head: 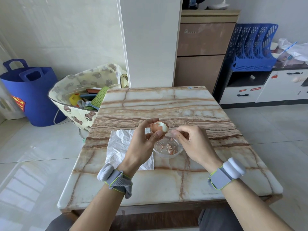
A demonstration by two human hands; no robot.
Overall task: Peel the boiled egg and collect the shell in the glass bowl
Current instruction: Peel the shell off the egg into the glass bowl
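- Boiled egg [159, 127]: brown shell, partly peeled, with white showing on its upper right side; held in the air above the far rim of the glass bowl.
- Left hand [143, 142]: grips the egg, with the thumb against its near side and fingers curled round its far side.
- Right hand [191, 142]: fingers curled, tips drawn together just right of the egg and over the bowl. The tips are blurred, so I cannot tell if a shell piece is pinched between them.
- Glass bowl [166, 156]: clear and shallow, standing on the table between the two hands.
- Shell pieces [170, 149]: several brown fragments lying in the bowl.
- White crinkled sheet [120, 144]: flat on the table, just left of the bowl and partly under the left hand.
- Table [166, 104]: marble-patterned top with brown veins.
- Grey wristbands: one on the left wrist [115, 177], one on the right wrist [226, 174].
- Bear-print bag [83, 84]: on the floor at the table's far left corner, holding mixed items.
- Blue bucket [31, 97]: on the floor, left of the bag.
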